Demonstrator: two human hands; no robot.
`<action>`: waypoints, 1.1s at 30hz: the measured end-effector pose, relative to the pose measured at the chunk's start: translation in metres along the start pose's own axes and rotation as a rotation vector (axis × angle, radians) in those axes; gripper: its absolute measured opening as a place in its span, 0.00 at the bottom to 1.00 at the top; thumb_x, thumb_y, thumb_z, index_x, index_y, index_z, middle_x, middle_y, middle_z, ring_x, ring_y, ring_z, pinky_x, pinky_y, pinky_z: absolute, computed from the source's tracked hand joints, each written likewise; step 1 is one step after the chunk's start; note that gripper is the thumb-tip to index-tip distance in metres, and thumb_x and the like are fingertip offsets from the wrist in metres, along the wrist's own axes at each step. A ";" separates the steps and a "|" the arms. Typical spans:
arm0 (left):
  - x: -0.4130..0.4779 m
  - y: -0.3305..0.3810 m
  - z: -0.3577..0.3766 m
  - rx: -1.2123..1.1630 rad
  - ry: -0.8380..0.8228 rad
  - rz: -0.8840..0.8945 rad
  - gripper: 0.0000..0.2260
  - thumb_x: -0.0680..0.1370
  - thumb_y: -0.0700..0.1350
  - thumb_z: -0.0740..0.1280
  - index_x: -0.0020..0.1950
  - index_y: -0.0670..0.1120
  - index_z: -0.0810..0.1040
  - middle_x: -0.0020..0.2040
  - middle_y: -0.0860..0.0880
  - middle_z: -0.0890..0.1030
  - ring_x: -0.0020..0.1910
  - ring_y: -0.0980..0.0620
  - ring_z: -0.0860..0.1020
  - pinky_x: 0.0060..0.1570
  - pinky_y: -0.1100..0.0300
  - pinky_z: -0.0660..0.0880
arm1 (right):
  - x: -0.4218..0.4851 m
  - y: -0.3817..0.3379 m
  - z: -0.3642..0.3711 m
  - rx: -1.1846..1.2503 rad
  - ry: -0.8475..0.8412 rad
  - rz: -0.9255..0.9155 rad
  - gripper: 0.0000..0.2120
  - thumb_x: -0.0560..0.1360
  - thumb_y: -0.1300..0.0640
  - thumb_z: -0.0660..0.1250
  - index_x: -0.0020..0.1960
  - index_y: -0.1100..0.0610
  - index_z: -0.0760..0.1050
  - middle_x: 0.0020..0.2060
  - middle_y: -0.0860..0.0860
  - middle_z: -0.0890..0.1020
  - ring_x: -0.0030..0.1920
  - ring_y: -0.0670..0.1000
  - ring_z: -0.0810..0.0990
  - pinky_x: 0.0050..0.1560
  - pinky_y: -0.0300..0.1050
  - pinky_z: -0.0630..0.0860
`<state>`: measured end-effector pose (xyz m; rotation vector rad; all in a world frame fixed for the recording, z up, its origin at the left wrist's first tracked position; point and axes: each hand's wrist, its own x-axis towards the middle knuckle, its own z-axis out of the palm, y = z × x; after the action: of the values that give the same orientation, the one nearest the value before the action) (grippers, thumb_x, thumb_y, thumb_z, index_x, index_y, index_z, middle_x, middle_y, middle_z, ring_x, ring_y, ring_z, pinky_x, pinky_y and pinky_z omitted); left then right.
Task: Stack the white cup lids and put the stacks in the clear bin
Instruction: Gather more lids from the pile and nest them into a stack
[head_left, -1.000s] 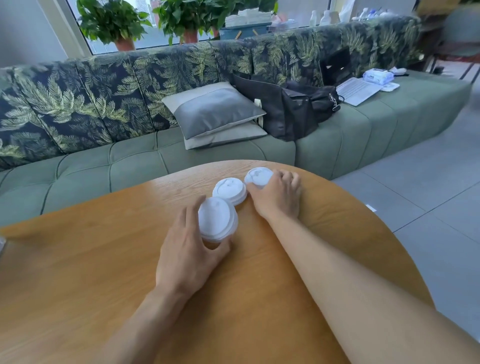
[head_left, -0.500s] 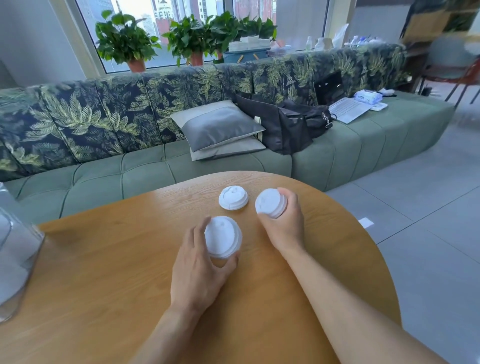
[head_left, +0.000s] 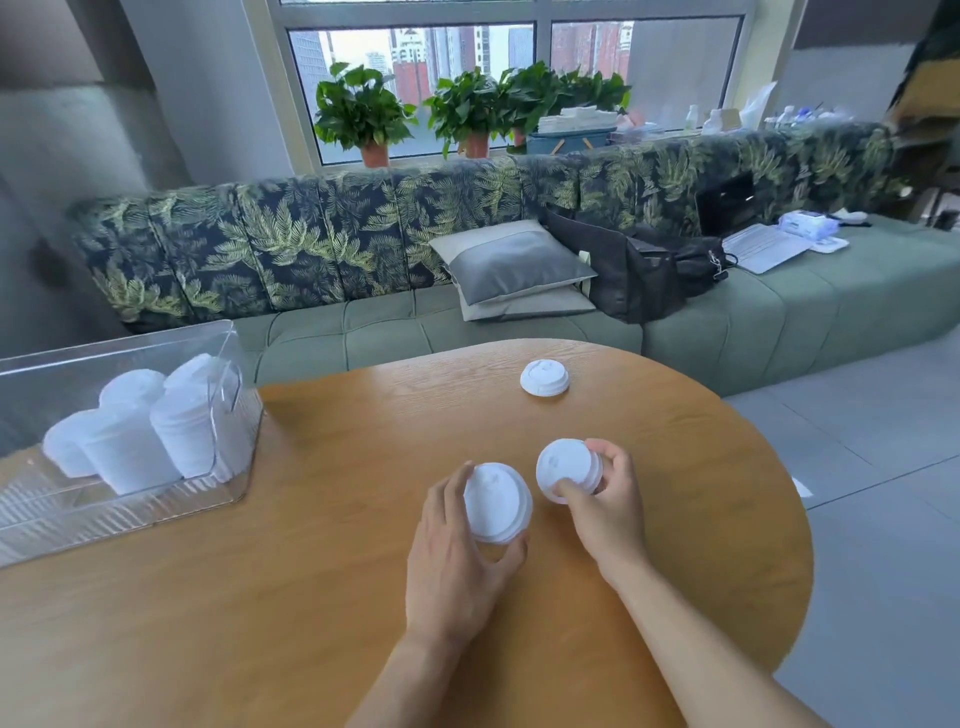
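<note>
Two hands over the wooden table (head_left: 311, 571): your left hand (head_left: 457, 561) curls round a small lid stack (head_left: 496, 503); your right hand (head_left: 608, 504) pinches another white lid (head_left: 569, 470) just beside it. Clear bin (head_left: 78, 358), left, holds several lid stacks (head_left: 130, 436). One loose lid (head_left: 544, 378) lies farther off, well apart.

I'm seeing a round wooden table (head_left: 311, 597). Directly on it: clear bin (head_left: 130, 512) at the left edge, with lid stacks (head_left: 130, 447) inside. One loose white lid (head_left: 544, 378) near the far edge, well apart from the bin.
</note>
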<state>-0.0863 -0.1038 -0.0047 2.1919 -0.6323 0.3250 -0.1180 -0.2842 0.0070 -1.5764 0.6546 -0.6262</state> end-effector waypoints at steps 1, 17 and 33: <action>-0.007 0.000 -0.005 0.000 0.007 -0.003 0.41 0.71 0.64 0.73 0.78 0.57 0.59 0.69 0.62 0.67 0.68 0.59 0.72 0.55 0.65 0.72 | -0.006 0.000 0.000 0.011 -0.008 0.008 0.21 0.72 0.62 0.74 0.57 0.42 0.73 0.55 0.41 0.80 0.56 0.44 0.80 0.52 0.41 0.75; -0.056 -0.004 -0.044 -0.012 0.066 -0.055 0.41 0.71 0.66 0.72 0.79 0.56 0.59 0.71 0.60 0.67 0.68 0.59 0.72 0.50 0.65 0.74 | -0.069 -0.009 0.007 0.262 -0.170 0.257 0.11 0.72 0.69 0.70 0.51 0.58 0.85 0.48 0.58 0.87 0.49 0.52 0.83 0.54 0.50 0.79; -0.053 0.000 -0.043 -0.019 0.078 -0.053 0.41 0.70 0.71 0.69 0.78 0.57 0.60 0.70 0.61 0.67 0.66 0.61 0.72 0.46 0.66 0.72 | -0.070 -0.012 0.022 0.667 -0.341 0.420 0.19 0.83 0.52 0.64 0.65 0.66 0.79 0.57 0.61 0.86 0.53 0.53 0.85 0.52 0.47 0.81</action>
<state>-0.1317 -0.0530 -0.0001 2.1630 -0.5314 0.3729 -0.1501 -0.2175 0.0148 -0.8540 0.4333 -0.2094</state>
